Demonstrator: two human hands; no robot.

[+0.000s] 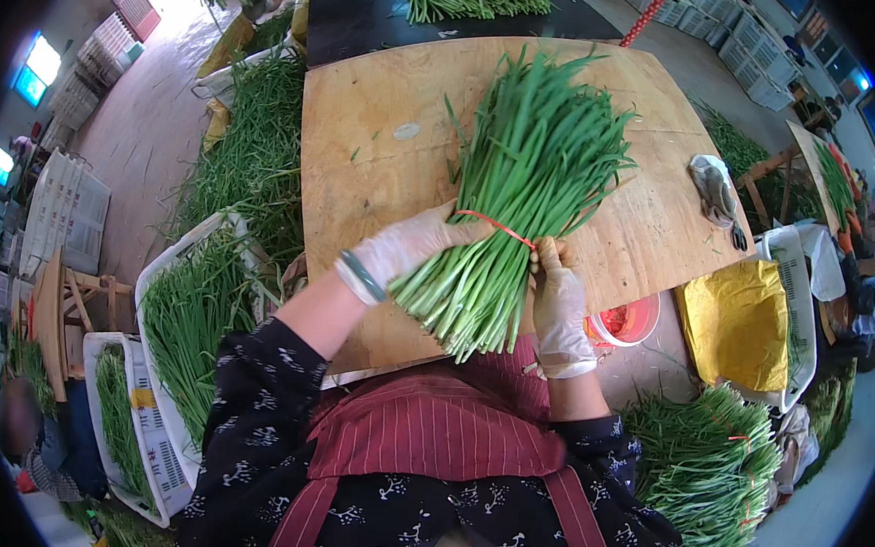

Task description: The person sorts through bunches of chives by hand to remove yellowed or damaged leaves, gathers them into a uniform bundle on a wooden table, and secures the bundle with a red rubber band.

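Observation:
A thick bunch of garlic chives [530,149], green leaves pointing away and pale cut stems toward me, lies on the wooden tabletop [363,189]. Around its stems runs a thin red band [496,222]. My left hand [414,244], in a whitish glove with a grey-green bangle at the wrist, grips the bunch from the left; the thumb rests on top near the band and the other fingers are hidden by the stems. On the right side, my gloved right hand [562,306] has its fingers closed at the band's right end.
A cloth [711,185] and small black-handled scissors [738,237] lie at the board's right edge. Below stands a pink bucket [640,321] with red bits. White crates of greens [146,291] line my left; tied bunches [711,471] pile at lower right. A black table [358,23] adjoins ahead.

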